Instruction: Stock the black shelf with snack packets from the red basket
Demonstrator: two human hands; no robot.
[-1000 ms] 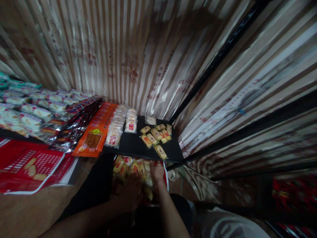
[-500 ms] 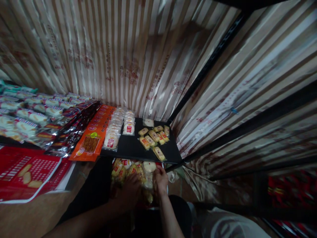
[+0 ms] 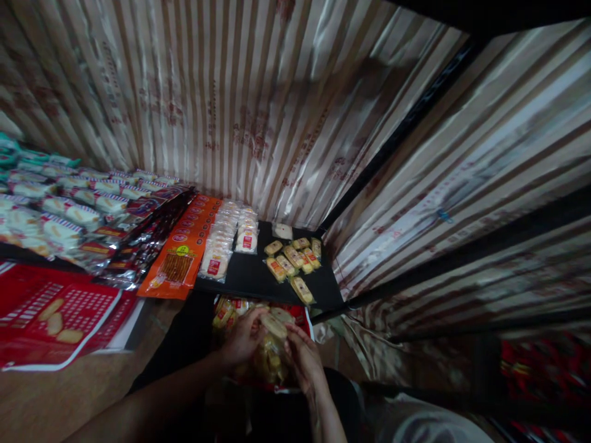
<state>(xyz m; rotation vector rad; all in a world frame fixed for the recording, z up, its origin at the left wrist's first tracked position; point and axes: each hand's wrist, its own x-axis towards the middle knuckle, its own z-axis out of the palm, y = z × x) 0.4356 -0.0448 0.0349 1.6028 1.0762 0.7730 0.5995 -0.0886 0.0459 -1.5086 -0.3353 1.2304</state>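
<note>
Both my hands meet over a red bag of small wrapped snacks (image 3: 231, 311) just below a black shelf (image 3: 249, 280). My left hand (image 3: 242, 341) and my right hand (image 3: 302, 357) are closed together on one small yellow snack packet (image 3: 274, 325), held above the bag. On the shelf lie several loose yellow packets (image 3: 290, 263) and two rows of white rice-cracker packs (image 3: 221, 246). The light is dim and my fingertips are partly hidden.
An orange snack pack (image 3: 178, 264) and dark foil packs (image 3: 138, 240) lie left of the crackers. A large red bag (image 3: 55, 314) rests on the wooden surface at left. Striped shiny sheeting (image 3: 258, 111) backs the shelves; black frame bars (image 3: 401, 123) run at right.
My hands have lifted out of the bag and come together on a single yellow packet. The view has shifted slightly.
</note>
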